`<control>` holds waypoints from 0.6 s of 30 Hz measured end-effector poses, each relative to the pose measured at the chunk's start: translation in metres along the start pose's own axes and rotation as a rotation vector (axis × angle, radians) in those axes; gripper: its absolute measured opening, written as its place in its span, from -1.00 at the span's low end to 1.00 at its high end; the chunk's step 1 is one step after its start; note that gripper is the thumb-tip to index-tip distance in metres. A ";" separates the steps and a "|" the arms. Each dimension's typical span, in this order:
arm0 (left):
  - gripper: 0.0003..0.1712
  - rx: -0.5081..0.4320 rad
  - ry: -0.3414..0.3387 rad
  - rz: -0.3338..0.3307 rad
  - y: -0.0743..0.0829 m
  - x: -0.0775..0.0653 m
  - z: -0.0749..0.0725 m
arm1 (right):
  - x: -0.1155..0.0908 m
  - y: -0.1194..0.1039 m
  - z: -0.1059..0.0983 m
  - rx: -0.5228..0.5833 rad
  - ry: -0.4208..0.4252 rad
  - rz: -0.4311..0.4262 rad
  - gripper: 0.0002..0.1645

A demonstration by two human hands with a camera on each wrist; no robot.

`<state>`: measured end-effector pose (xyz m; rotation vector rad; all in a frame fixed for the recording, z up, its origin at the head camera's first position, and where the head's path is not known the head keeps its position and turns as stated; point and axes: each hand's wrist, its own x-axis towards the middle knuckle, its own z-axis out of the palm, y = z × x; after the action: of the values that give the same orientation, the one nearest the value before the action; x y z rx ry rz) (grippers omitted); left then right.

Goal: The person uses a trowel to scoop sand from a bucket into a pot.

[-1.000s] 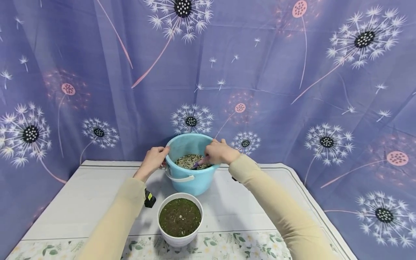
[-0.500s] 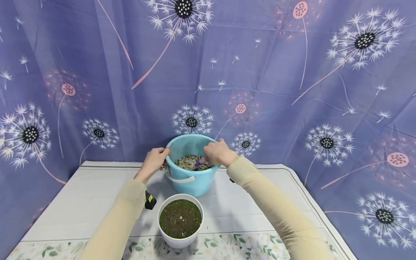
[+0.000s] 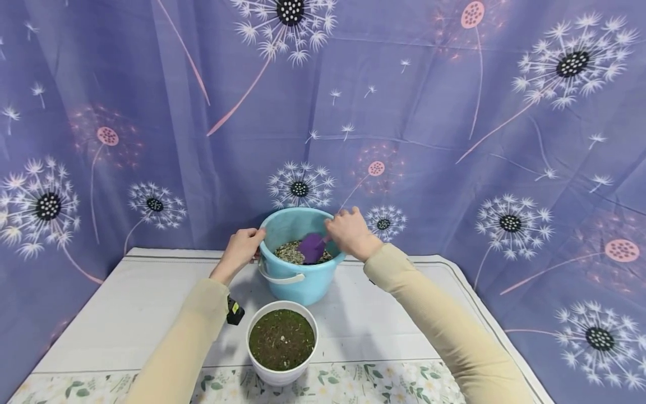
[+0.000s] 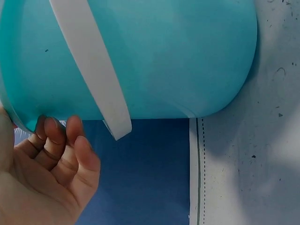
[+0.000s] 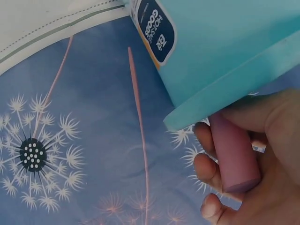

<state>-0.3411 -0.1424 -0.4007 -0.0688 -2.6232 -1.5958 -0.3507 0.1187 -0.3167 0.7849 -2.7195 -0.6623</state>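
A light blue bucket with a white handle stands on the table, partly filled with a grainy, speckled potting mix. My left hand pinches its left rim, thumb on top and fingers curled under the outside in the left wrist view. Over the right rim, my right hand grips the pink handle of a small trowel. The trowel's purple blade shows inside the bucket, above the mix. Nearer to me stands a white pot filled with dark, mossy soil.
The table has a white cover with a leafy, floral strip along the front. A blue-purple dandelion curtain hangs right behind the bucket and along the sides. A black wrist camera sits under my left sleeve, near the pot.
My right hand has risen slightly and moved right, lifting the trowel so its purple blade is now broadly visible above the mix. The left hand keeps its place on the rim.
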 end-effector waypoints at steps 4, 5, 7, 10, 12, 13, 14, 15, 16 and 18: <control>-0.51 -0.005 0.002 -0.004 -0.001 0.000 0.001 | 0.002 0.003 0.009 -0.026 0.055 -0.008 -0.56; -0.51 -0.008 0.005 -0.004 -0.001 0.000 0.001 | 0.002 0.003 0.010 -0.028 0.063 -0.008 -0.58; -0.50 -0.010 0.012 -0.008 0.000 0.001 0.002 | 0.002 0.003 0.011 -0.029 0.064 -0.007 -0.61; -0.50 -0.009 0.009 -0.010 0.000 0.000 0.002 | 0.002 0.001 0.013 0.006 0.041 -0.005 -0.65; -0.49 -0.012 0.009 -0.012 0.001 0.000 0.003 | 0.002 0.000 0.010 0.048 0.003 0.003 -0.71; -0.49 -0.011 0.009 -0.011 0.001 -0.001 0.003 | 0.003 0.000 0.012 0.068 0.004 -0.004 -0.75; -0.48 -0.010 0.007 -0.009 0.001 -0.001 0.003 | 0.003 0.000 0.013 0.086 0.008 -0.013 -0.78; -0.48 -0.012 0.006 -0.010 0.001 -0.001 0.002 | 0.003 0.000 0.014 0.100 0.017 -0.026 -0.80; -0.48 -0.014 0.008 -0.010 0.001 -0.001 0.002 | 0.002 0.000 0.014 0.112 0.031 -0.042 -0.82; -0.48 -0.015 0.013 -0.009 0.001 -0.002 0.002 | 0.001 -0.001 0.014 0.130 0.073 -0.091 -0.85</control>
<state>-0.3395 -0.1406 -0.4009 -0.0473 -2.6054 -1.6131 -0.3560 0.1220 -0.3289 0.9490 -2.6949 -0.4687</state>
